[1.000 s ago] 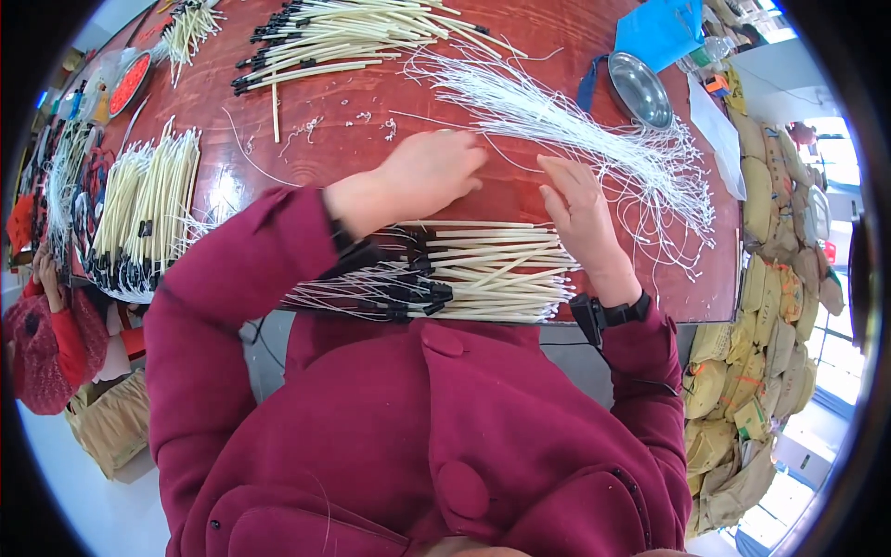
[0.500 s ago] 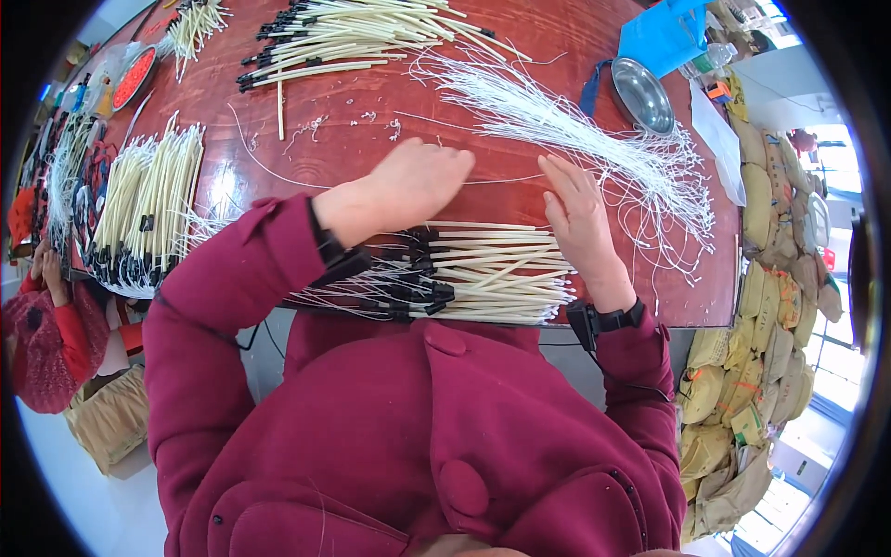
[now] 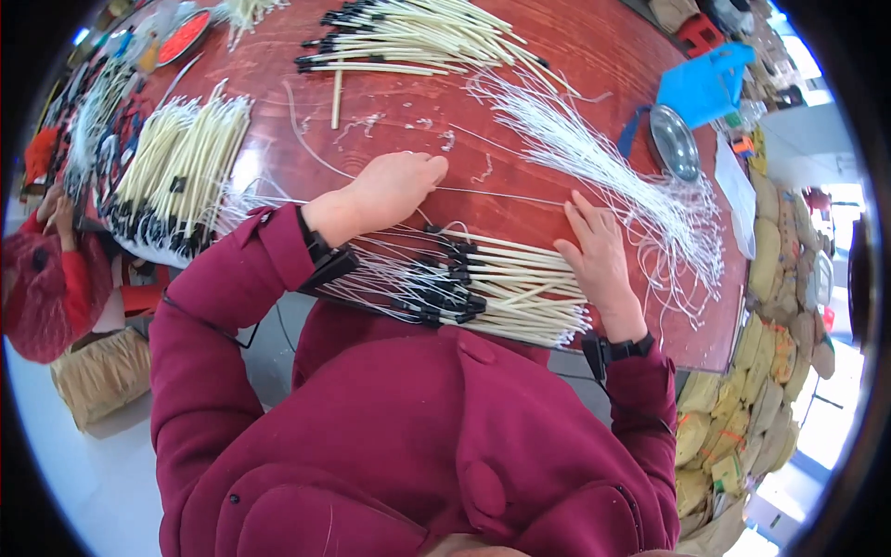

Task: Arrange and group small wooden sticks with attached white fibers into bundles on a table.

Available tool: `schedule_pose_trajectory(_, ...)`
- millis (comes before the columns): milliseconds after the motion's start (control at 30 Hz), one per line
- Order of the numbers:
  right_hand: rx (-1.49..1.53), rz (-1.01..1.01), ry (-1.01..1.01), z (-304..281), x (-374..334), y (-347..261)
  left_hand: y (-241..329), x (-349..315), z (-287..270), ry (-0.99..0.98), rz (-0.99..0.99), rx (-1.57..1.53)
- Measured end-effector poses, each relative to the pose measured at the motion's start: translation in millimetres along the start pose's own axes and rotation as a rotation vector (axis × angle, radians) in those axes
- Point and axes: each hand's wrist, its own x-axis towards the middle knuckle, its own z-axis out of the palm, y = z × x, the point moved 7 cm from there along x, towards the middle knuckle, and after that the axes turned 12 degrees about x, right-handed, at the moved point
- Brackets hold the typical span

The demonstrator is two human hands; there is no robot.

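A thin white cord (image 3: 506, 194) runs nearly straight across the red table between my two hands. My left hand (image 3: 394, 190) is closed on it, fingers curled down. At the other end, the cord meets the fingertips of my right hand (image 3: 599, 251); those fingers are stretched out, the thumb apart. Whether they press on the cord cannot be seen. Just nearer than the hands lies a bundle of cream sticks (image 3: 529, 278) with black fittings at their left ends. White cords trail from the fittings beneath my left wrist.
Loose white cords (image 3: 594, 158) lie in a long bundle at right, beside a metal bowl (image 3: 675, 144) and a blue container (image 3: 707, 84). More cream sticks (image 3: 408, 37) lie at the far side, others (image 3: 186, 167) at left. Another person (image 3: 46, 288) sits at the left edge.
My left hand has drawn slightly left and my right hand has shifted right and nearer in the picture, so more cord shows between them. The whole view has tilted a little.
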Motion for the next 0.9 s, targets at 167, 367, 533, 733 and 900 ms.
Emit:
schedule_pose_trajectory(167, 0.007, 0.013, 0.005, -1.7, -1.6, 6.5, -18.6, -5.1, -10.7, 0.069, -0.237, -0.235)
schedule_pose_trajectory(367, 0.038, 0.036, -0.008, -3.3, 0.1, 8.6, -37.8, -11.7, -8.9, 0.173, -0.365, -0.303)
schedule_pose_trajectory(533, 0.045, 0.074, -0.026, -5.0, -2.6, 7.9, -42.6, -12.9, -8.6, 0.076, -0.376, -0.293)
schedule_pose_trajectory(733, 0.027, 0.041, 0.017, -3.6, -8.1, 5.4, -31.2, -9.2, -8.7, -0.055, -0.442, -0.102)
schedule_pose_trajectory(900, 0.042, 0.036, 0.033, -5.4, -6.7, 4.3, -32.3, -7.7, -4.0, -0.146, -0.442, -0.023)
